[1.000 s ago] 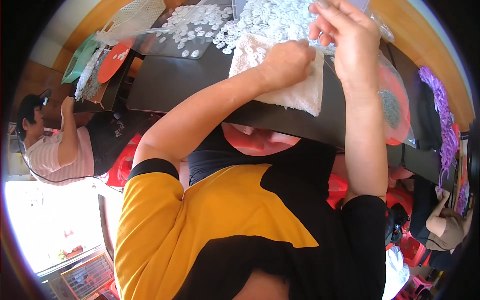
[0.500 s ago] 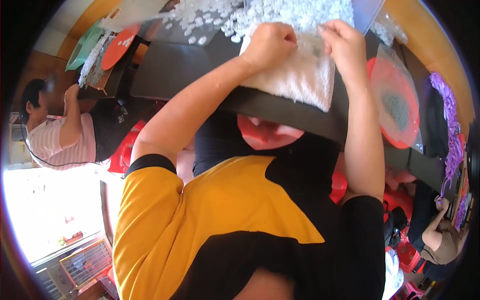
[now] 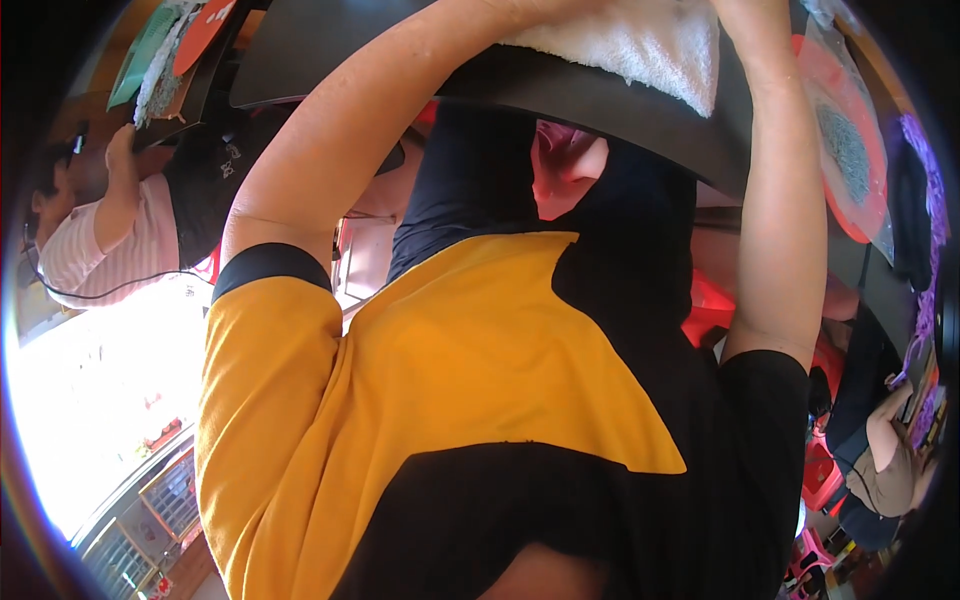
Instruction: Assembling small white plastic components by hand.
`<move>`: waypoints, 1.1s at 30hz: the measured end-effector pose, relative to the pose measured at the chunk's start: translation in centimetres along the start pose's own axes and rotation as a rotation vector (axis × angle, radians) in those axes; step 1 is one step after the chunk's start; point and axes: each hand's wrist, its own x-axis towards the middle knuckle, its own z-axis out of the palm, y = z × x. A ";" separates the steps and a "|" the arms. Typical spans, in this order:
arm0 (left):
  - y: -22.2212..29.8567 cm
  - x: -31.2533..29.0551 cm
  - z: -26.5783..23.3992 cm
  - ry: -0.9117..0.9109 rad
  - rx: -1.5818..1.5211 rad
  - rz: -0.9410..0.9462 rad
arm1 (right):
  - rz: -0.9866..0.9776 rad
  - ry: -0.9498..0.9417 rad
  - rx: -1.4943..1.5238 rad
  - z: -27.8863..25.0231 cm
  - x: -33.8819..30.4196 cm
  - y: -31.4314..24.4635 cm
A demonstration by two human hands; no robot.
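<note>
A white towel [image 3: 640,50] lies on the dark table [image 3: 560,90], with its near edge close to the table's front. My left hand [image 3: 540,8] is at the towel's far left, cut off by the top edge so that its fingers do not show. Beside the towel's right side, only the wrist and heel of my right hand [image 3: 750,15] come into view. What either hand holds, if anything, lies outside the picture.
On the right, a clear bag of small grey-green pieces [image 3: 845,150] lies over a red tray [image 3: 868,220], near purple strands [image 3: 925,200]. At left, a person in a striped shirt [image 3: 110,240] sits by a red-orange tray [image 3: 200,38]. Another person [image 3: 885,470] sits far right.
The view has shifted, so the towel and both my hands sit higher, with the hands now mostly cut off. The pile of white pieces beyond the towel has left the picture.
</note>
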 end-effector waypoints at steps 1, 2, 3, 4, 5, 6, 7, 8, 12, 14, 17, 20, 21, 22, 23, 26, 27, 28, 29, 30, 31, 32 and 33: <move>0.2 -0.1 -0.3 0.062 -0.082 0.017 | 0.053 -0.005 0.022 0.0 -0.1 -0.3; 0.3 -0.3 -0.6 0.124 -0.164 0.033 | 0.053 -0.010 0.024 0.1 -0.1 -0.3; 0.6 -0.4 -1.0 0.125 -0.162 0.029 | 0.055 -0.010 0.069 0.0 0.0 -0.4; 0.9 -0.6 -1.4 0.170 -0.276 -0.021 | 0.056 -0.011 0.114 0.0 0.0 -0.4; 1.0 -0.7 -1.6 0.215 -0.391 -0.070 | 0.056 -0.016 0.115 0.0 -0.1 -0.4; 1.0 -0.6 -1.9 0.220 -0.387 -0.073 | 0.036 -0.036 0.165 0.0 0.0 -0.6; 1.0 -0.5 -2.1 0.209 -0.537 -0.260 | 0.017 -0.055 0.214 0.0 0.0 -0.8; 0.9 -0.4 -2.3 0.197 -0.687 -0.449 | 0.013 -0.059 0.215 -0.1 0.0 -1.1; 1.0 -0.2 -3.1 0.163 -0.958 -0.635 | -0.026 -0.194 0.418 0.0 -0.4 -1.6; 1.1 -0.2 -3.5 0.161 -1.089 -0.705 | -0.095 -0.231 0.465 0.3 -0.5 -1.7; 0.9 -0.4 -3.7 0.165 -1.279 -0.710 | -0.116 -0.268 0.498 0.9 -0.8 -2.4; -0.1 -0.7 -4.1 0.071 -1.338 -0.663 | -0.069 -0.319 0.513 1.3 -0.8 -2.9; -0.1 -0.8 -4.2 0.072 -1.337 -0.667 | -0.125 -0.337 0.513 1.3 -0.7 -2.8; -0.1 -0.9 -4.3 0.060 -1.364 -0.683 | -0.182 -0.355 0.512 1.4 -0.6 -2.7; -0.1 -1.0 -4.4 0.049 -1.390 -0.699 | -0.181 -0.358 0.515 1.6 -0.7 -2.7; 0.2 -1.5 -4.5 0.033 -1.360 -0.717 | -0.281 -0.341 0.488 2.1 -0.9 -2.9; 0.0 -1.5 -4.6 0.035 -1.357 -0.719 | -0.281 -0.346 0.501 2.4 -0.8 -2.7; -0.3 -1.6 -4.6 0.016 -1.376 -0.710 | -0.280 -0.351 0.512 2.6 -0.8 -2.7; -0.5 -1.6 -4.7 -0.004 -1.394 -0.700 | -0.281 -0.351 0.514 2.7 -0.7 -2.7; -0.3 -1.7 -4.7 -0.003 -1.394 -0.702 | -0.295 -0.335 0.471 2.8 -0.7 -2.5; -0.1 -1.7 -4.7 -0.007 -1.386 -0.717 | -0.308 -0.319 0.427 2.9 -0.8 -2.5; 0.0 -1.7 -4.7 -0.011 -1.378 -0.733 | -0.307 -0.320 0.427 2.9 -0.9 -2.4; -0.1 -1.8 -4.7 -0.009 -1.378 -0.733 | -0.264 -0.300 0.480 3.0 -1.0 -2.5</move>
